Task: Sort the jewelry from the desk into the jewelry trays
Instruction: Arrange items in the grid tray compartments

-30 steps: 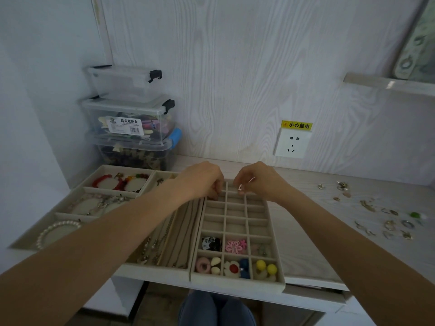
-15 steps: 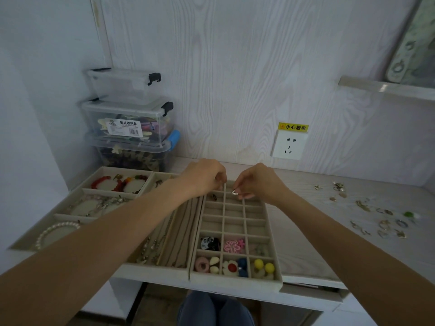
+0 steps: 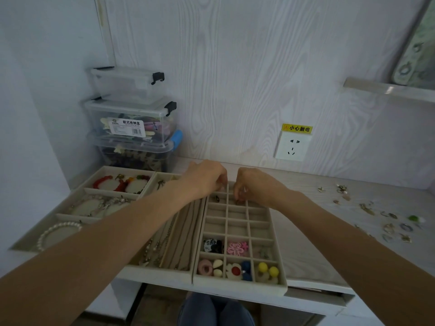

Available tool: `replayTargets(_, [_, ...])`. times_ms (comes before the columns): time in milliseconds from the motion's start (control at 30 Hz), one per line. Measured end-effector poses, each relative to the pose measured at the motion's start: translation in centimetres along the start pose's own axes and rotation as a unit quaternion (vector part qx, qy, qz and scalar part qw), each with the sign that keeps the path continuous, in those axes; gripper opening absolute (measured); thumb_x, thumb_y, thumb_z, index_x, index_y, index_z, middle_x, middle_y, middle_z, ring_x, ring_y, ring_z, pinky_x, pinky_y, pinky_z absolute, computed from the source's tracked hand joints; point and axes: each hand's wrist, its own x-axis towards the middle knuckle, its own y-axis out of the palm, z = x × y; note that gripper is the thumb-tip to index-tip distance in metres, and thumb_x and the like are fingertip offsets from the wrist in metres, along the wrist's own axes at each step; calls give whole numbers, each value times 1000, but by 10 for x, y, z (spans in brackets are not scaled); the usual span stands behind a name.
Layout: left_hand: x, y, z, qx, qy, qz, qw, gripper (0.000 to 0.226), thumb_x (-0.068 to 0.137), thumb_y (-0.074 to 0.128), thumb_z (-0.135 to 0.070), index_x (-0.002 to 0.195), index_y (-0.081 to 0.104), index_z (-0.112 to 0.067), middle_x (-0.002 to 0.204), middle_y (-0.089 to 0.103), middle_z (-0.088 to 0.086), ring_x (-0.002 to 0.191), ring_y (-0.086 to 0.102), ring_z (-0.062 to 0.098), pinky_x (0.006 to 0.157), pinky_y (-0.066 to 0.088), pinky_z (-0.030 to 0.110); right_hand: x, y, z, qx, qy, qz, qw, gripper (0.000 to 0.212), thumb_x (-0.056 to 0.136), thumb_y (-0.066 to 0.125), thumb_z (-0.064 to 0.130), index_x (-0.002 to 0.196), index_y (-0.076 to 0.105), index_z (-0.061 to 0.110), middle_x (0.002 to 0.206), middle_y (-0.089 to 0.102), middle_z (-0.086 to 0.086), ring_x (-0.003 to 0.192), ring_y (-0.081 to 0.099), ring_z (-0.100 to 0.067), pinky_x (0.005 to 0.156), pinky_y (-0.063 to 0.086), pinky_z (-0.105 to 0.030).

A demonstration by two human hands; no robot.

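Both my hands sit at the far row of the grid tray [image 3: 280, 252]: my right hand [image 3: 255, 185] has its fingertips pinched down into a far compartment, though I cannot tell whether they grip anything, and my left hand [image 3: 207, 178] is curled just beside it, its grip hidden. I should release low inside one cell so nothing bounces out. The loose jewelry [image 3: 386, 222] waits on the desk [image 3: 306, 243], well to the right.

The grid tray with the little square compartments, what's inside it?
The grid tray holds colourful pieces in its two nearest rows: a pink flower, yellow balls, a pink ring. The middle rows look empty. Both hands cover the far row, apart from one small dark piece.
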Motion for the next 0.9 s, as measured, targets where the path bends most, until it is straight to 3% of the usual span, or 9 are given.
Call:
replayTargets(333, [0,-1,0,23,9,3,1000,18,93,54,-21,106,67,-25,113,63,-5,106,55,14,96,37,37,1,1,6,-83,-14,7,996,11,82,65,10,87,72,18,93,42,6,93,54,-16,75,46,-25])
replayTargets(667, [-1,-2,2,20,15,0,1000,18,92,55,-21,104,68,-24,111,63,-5,106,55,14,97,37,36,-3,-3,7,-68,-21,21,997,14,85,64,17,95,73,23,94,42,6,95,52,-14,75,44,-25])
replayTargets(900, [1,-2,0,25,6,14,1000,20,93,54,-20,108,66,-24,113,63,-4,107,55,15,98,37,37,1,1,10,-121,-24,22,992,15,84,60,13,92,71,19,92,45,5,91,54,-15,66,37,-24])
